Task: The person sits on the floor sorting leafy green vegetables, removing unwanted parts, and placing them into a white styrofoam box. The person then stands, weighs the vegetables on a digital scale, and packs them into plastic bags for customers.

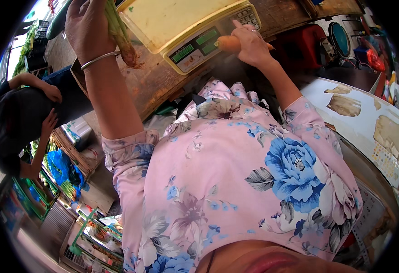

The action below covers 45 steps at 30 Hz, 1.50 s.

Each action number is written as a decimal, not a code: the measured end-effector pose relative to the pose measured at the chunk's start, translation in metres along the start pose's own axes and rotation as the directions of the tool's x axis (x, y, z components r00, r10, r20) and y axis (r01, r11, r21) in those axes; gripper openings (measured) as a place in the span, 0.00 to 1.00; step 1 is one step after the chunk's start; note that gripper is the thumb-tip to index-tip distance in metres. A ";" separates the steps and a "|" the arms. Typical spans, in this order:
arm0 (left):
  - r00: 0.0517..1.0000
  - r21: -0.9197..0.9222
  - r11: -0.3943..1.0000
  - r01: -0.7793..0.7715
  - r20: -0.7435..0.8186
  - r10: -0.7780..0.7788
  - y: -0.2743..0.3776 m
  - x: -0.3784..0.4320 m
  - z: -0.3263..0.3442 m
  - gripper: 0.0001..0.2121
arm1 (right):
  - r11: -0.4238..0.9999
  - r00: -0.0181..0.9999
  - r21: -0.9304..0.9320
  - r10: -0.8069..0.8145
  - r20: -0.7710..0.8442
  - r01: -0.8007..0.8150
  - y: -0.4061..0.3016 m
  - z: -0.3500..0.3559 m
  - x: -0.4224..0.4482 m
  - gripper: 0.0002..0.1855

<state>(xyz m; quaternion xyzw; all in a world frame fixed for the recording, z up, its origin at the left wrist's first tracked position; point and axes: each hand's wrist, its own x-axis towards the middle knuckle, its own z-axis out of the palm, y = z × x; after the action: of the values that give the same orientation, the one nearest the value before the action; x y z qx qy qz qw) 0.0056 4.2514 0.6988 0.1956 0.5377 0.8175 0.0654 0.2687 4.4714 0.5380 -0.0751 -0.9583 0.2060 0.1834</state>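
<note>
My left hand, with a metal bangle at its wrist, is at the top edge, its fingertips cut off or hidden. It appears to grip a bunch of green stalks whose root end hangs beside the wrist. Between the hands stands a yellow weighing scale with a wide pan and lit green displays. Held in my right hand is an orange carrot, its tip showing past the palm. The index finger of that hand stretches out at the scale's keypad.
The scale stands on a worn wooden table. At left, another person in dark clothes is near vegetable crates and a blue plastic bag. A red container and a stained white surface lie at right.
</note>
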 end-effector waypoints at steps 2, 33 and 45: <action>0.997 0.097 0.993 -0.059 0.050 0.055 0.015 -0.022 0.036 0.17 | 0.998 0.996 -0.044 0.053 0.073 -0.049 -0.002 0.001 0.005 0.15; 0.965 0.916 0.323 -0.240 0.188 0.184 -0.066 -0.033 -0.071 0.24 | 0.957 0.946 0.012 0.283 0.161 -0.288 0.015 -0.017 -0.076 0.18; -0.021 0.008 0.700 0.714 -0.999 0.034 -0.048 -0.321 -0.380 0.13 | 0.959 0.877 0.001 0.258 0.406 -0.283 0.020 0.006 -0.104 0.16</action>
<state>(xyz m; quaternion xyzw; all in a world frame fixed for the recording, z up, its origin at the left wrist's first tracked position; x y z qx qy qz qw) 0.1457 3.8450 0.4442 -0.5416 0.6701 0.4841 -0.1525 0.3637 4.4645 0.4915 -0.1587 -0.9488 0.2693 -0.0455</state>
